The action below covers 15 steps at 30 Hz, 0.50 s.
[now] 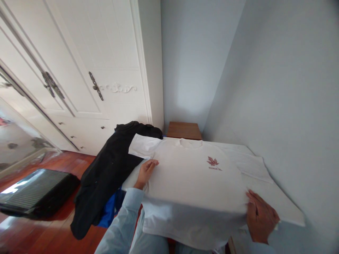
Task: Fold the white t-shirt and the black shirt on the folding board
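A white T-shirt (190, 180) with a dark red maple leaf print lies spread face up on a white board (284, 203), its collar away from me and its hem hanging over the near edge. My left hand (147, 171) pinches the shirt's left side, just below the sleeve. On the right side, lower down, my right hand (261, 215) has its fingers closed on the shirt's edge. The left sleeve rests partly over a black garment (111, 162).
A blue cloth (107, 213) shows beneath the black garment. Behind the board is a brown wooden top (184, 129). White wardrobe doors (116, 46) rise at the back left, and a black case (37, 192) lies on the red wooden floor (79, 164). A grey wall borders the right.
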Motion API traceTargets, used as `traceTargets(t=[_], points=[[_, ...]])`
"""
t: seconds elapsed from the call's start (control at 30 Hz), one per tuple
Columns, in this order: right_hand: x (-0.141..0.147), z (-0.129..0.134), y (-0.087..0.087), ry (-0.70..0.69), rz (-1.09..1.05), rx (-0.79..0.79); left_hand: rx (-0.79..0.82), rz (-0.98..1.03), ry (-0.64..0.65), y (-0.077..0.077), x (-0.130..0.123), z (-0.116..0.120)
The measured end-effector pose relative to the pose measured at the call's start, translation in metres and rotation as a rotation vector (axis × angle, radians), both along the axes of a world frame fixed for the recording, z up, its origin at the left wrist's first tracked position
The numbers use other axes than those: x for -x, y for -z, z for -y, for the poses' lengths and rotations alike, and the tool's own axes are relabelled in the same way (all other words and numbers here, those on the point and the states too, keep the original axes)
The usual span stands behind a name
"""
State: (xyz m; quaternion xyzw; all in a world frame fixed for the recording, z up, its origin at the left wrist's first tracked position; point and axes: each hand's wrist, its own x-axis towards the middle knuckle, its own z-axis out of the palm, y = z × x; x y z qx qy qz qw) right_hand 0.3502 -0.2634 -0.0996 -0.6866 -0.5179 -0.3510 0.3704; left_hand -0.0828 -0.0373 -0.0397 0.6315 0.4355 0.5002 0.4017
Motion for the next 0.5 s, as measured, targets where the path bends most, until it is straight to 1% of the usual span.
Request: traceTargets(t=[0.17, 0.3, 0.5], points=[[0.0017, -0.0011, -0.0014, 0.014, 0.002, -0.008, 0.021, 0.007, -0.002, -0.0009, -0.0004, 0.0005], [0.0, -0.0008, 0.0017, 0.011, -0.033, -0.007, 0.026, -0.001, 0.006, -0.0015, -0.0001, 0.001], [-0.0012, -0.0007, 0.004, 0.008, -0.061, 0.008, 0.041, -0.002, -0.009, 0.002, -0.0008, -0.0008]])
